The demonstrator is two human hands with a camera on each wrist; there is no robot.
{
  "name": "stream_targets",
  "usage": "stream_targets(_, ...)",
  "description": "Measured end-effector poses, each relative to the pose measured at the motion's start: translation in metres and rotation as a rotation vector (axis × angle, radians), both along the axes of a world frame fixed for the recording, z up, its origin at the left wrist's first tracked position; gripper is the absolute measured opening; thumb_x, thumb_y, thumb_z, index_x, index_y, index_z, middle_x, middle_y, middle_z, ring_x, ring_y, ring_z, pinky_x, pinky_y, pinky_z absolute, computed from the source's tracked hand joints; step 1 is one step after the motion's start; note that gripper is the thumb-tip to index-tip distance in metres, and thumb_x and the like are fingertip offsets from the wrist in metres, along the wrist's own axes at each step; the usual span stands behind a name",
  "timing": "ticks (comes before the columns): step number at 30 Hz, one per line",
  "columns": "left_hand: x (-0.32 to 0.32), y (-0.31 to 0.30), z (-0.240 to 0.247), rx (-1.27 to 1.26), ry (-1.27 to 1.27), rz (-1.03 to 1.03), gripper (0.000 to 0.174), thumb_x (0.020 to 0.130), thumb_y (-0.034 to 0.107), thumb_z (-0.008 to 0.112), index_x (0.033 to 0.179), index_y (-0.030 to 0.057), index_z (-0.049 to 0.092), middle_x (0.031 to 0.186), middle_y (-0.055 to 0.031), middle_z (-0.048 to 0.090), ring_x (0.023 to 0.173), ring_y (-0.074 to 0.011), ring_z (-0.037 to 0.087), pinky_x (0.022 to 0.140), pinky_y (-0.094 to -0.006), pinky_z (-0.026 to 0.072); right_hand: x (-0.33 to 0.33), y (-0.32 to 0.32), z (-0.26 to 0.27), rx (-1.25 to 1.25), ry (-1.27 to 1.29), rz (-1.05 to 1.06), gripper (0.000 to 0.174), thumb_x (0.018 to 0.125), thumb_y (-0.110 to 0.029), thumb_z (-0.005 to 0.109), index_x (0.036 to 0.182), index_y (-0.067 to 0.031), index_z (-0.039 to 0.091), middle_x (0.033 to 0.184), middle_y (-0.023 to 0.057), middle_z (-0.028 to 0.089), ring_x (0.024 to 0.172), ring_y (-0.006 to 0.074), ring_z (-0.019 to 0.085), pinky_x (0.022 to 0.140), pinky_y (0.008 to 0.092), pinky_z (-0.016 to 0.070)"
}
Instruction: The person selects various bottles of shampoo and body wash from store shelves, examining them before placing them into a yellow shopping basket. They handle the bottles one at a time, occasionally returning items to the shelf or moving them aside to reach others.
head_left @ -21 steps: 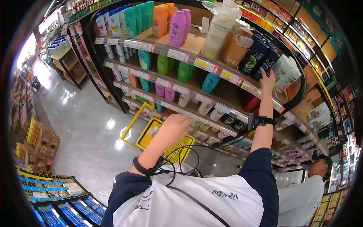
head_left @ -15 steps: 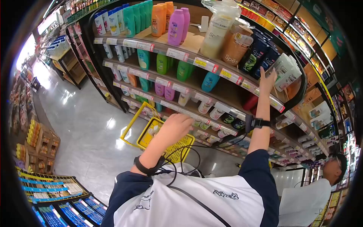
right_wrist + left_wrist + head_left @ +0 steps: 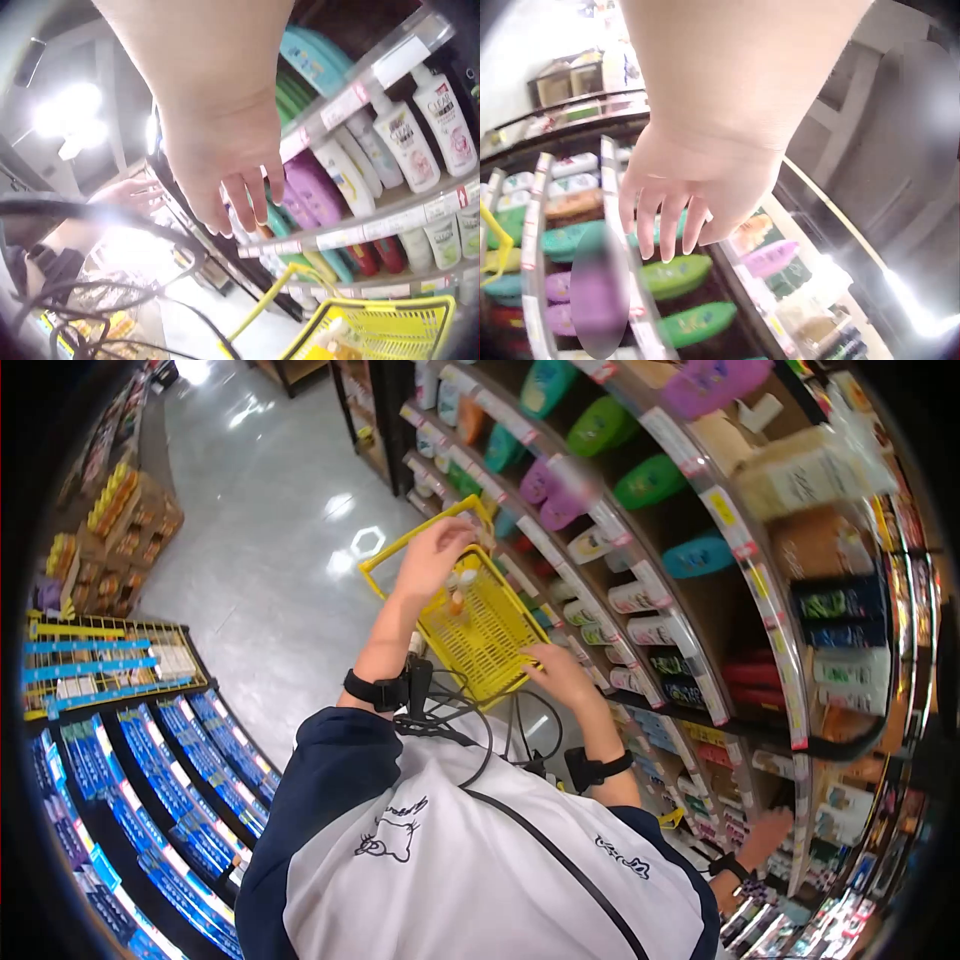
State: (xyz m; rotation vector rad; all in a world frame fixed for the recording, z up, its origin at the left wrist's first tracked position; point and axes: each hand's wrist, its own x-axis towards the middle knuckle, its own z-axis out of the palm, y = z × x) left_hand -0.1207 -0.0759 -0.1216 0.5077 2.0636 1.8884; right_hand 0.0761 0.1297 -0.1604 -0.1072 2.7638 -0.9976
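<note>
My left hand (image 3: 430, 560) hovers over the far end of a yellow shopping basket (image 3: 535, 625), near its raised handle. Its fingers hang loose with nothing between them, as the left wrist view shows of that hand (image 3: 697, 180). My right hand (image 3: 555, 672) is at the near right side of the basket, fingers loosely extended and holding nothing. In the right wrist view the hand (image 3: 232, 150) hangs relaxed, the basket (image 3: 409, 307) below it to the right. A few small items (image 3: 458, 598), white and orange, lie inside the basket.
Shelves of shampoo bottles rise on the right, with a green bottle (image 3: 650, 482), a blue bottle (image 3: 697, 556) and price-tag rails (image 3: 735, 530). At left stand blue-packed racks (image 3: 150, 800) and stacked cartons (image 3: 125, 525). Another person's hand (image 3: 768, 835) is at lower right.
My right hand has come away from the dark bottles on the top shelf and down to the basket. The head view has swung down, and the basket now appears nearer the middle.
</note>
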Motion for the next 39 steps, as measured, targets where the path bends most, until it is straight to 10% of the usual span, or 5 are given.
stream_targets(7, -0.047, -0.035, -0.167, -0.076, -0.552, 0.213, 0.023, 0.083, 0.011, 0.047, 0.099, -0.0023, 0.057, 0.088, -0.0077, 0.062, 0.078, -0.0153, 0.059, 0.072, -0.0262, 0.0467, -0.058, -0.034, -0.099, 0.108, -0.446, -0.031, 0.039, 0.081, -0.023, 0.058, 0.113, -0.0011, 0.054, 0.109, 0.0183, 0.056, 0.102, 0.0332, 0.052, 0.085, 0.0388, 0.0424)
stream_targets(16, -0.019, -0.029, -0.426, -0.605, -0.665, -0.044, 0.032, 0.077, 0.021, 0.052, 0.101, 0.0007, 0.059, 0.092, -0.0213, 0.062, 0.087, -0.0334, 0.06, 0.077, -0.0373, 0.0463, -0.163, -0.071, -0.3, -0.107, -0.791, -0.412, 0.047, 0.075, -0.028, 0.063, 0.114, -0.0031, 0.053, 0.105, 0.0196, 0.058, 0.095, 0.0359, 0.056, 0.08, 0.0389, 0.0452)
stream_targets(27, -0.039, -0.02, -0.369, -0.447, -0.879, -0.192, 0.027, 0.079, 0.016, 0.051, 0.1, 0.0019, 0.059, 0.091, -0.0178, 0.061, 0.085, -0.0289, 0.06, 0.076, -0.0349, 0.0459, -0.222, -0.102, -0.487, -0.369, -0.342, -1.203, 0.044, 0.07, -0.027, 0.068, 0.106, -0.0054, 0.056, 0.092, 0.0166, 0.063, 0.09, 0.0341, 0.059, 0.079, 0.0391, 0.0463)
stream_targets(34, -0.09, -0.023, -0.316, -0.449, -0.85, -0.369, 0.04, 0.077, 0.008, 0.057, 0.117, 0.0042, 0.05, 0.107, -0.0128, 0.057, 0.099, -0.0212, 0.056, 0.08, -0.0299, 0.0446, -0.219, -0.084, -0.334, -0.249, -0.502, -0.779, 0.032, 0.077, -0.019, 0.058, 0.106, -0.0061, 0.055, 0.096, 0.0195, 0.061, 0.091, 0.0341, 0.059, 0.076, 0.0372, 0.0475)
stream_targets(39, -0.116, -0.002, -0.252, -0.411, -0.223, -0.673, 0.073, 0.056, 0.02, 0.076, 0.122, 0.0102, 0.046, 0.123, -0.0229, 0.044, 0.116, -0.035, 0.042, 0.09, -0.039, 0.0416, -0.21, -0.063, -0.174, -0.232, -0.387, -0.411, 0.038, 0.075, -0.01, 0.061, 0.112, -0.0061, 0.055, 0.102, 0.0171, 0.061, 0.094, 0.0252, 0.06, 0.08, 0.0315, 0.0463)
